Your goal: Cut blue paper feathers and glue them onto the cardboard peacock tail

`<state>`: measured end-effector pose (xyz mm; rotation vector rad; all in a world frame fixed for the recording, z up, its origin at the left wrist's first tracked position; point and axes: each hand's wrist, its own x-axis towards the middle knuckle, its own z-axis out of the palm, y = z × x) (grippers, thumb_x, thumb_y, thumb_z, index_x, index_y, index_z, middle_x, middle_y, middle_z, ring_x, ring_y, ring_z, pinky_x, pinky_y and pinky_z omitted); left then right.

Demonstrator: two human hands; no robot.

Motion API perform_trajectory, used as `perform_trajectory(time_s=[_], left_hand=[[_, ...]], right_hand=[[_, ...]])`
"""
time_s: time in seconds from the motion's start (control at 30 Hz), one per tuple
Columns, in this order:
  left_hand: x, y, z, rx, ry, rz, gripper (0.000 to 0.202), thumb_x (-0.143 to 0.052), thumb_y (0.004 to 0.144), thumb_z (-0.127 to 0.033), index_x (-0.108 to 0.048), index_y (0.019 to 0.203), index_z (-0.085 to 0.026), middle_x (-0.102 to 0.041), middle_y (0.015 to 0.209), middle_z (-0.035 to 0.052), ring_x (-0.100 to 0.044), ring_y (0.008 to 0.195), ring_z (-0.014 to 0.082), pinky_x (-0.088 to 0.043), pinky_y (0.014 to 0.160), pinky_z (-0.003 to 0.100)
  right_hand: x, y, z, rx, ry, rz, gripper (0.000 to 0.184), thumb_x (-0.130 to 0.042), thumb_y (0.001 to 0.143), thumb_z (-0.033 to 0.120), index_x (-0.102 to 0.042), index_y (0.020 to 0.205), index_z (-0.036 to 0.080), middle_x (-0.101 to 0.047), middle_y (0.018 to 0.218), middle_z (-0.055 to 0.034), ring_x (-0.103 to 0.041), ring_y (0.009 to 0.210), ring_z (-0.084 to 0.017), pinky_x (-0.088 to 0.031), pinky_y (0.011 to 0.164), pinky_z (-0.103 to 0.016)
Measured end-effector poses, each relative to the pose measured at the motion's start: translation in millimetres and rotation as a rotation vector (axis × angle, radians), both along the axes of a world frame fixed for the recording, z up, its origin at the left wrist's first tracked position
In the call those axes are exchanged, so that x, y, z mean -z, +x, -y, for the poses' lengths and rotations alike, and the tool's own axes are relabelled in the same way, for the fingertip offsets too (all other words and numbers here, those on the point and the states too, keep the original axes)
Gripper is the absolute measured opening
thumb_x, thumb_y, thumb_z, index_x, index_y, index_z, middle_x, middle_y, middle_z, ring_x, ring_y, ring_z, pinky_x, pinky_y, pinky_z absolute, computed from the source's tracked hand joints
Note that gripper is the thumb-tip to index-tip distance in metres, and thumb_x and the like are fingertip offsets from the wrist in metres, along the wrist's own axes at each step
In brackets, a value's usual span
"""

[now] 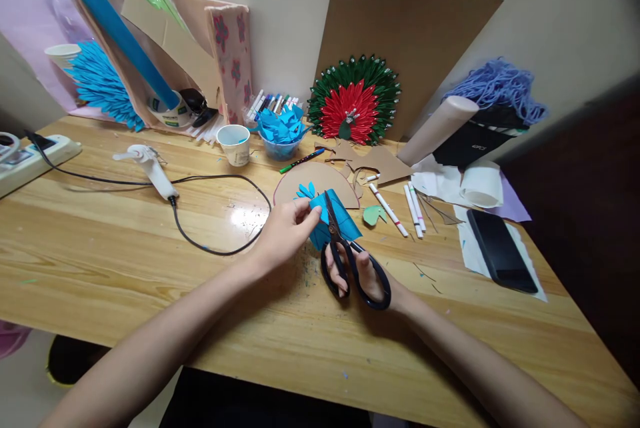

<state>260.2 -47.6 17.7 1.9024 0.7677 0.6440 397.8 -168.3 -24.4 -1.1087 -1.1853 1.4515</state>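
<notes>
where cord trails over left of table (pixel 100 248), i see glue gun (pixel 150 168) laid on its side, well clear of hands. left hand (pixel 287 231) pinches left edge of blue paper (pixel 345 218), lifted off wood so blades get under. scissors (pixel 350 261) bite paper from near side, tips pointing far. right hand (pixel 367 278) grips black loops, fingers through. cardboard half-disc (pixel 320 181) just beyond paper. phone (pixel 500 251) lies right, well apart.

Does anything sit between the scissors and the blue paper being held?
Nothing visible does. The scissors in the right hand have their blades on the blue paper, which the left hand pinches at its left edge; its fingers lie beside the blades, not across them.
</notes>
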Motion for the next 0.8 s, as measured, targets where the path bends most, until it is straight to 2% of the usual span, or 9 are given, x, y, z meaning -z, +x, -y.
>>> perform_trajectory(time_s=[0.33, 0.53, 0.8], left_hand=[[-1.7, 0, 1, -0.009, -0.023, 0.033, 0.035, -0.044, 0.086, -0.038, -0.036, 0.059, -0.017, -0.030, 0.056, -0.0048, -0.030, 0.053, 0.0086, -0.022, 0.049, 0.022], [0.3, 1, 0, -0.056, -0.071, 0.052, 0.036, -0.046, 0.084, -0.037, -0.034, 0.057, -0.018, -0.029, 0.055, -0.0049, -0.030, 0.052, 0.0083, -0.022, 0.049, 0.023], [-0.7, 3, -1, -0.040, -0.235, 0.098, 0.033, -0.047, 0.081, -0.038, -0.038, 0.057, -0.018, -0.035, 0.050, -0.0058, -0.032, 0.047, 0.0074, -0.023, 0.045, 0.022]], right_hand=[[3.7, -3, 0, 0.082, -0.021, 0.044, 0.069, -0.037, 0.065, 0.084, -0.047, 0.082, 0.018, -0.042, 0.047, 0.0075, -0.039, 0.037, -0.007, -0.037, 0.038, -0.019], [-5.8, -4, 1, 0.082, -0.033, 0.091, 0.065, -0.038, 0.067, 0.082, -0.044, 0.080, 0.019, -0.041, 0.048, 0.0077, -0.036, 0.038, -0.006, -0.037, 0.038, -0.019], [-12.3, -7, 2, 0.112, -0.039, 0.141, 0.060, -0.041, 0.071, 0.078, -0.042, 0.079, 0.019, -0.038, 0.049, 0.0085, -0.033, 0.038, -0.005, -0.035, 0.037, -0.018]])
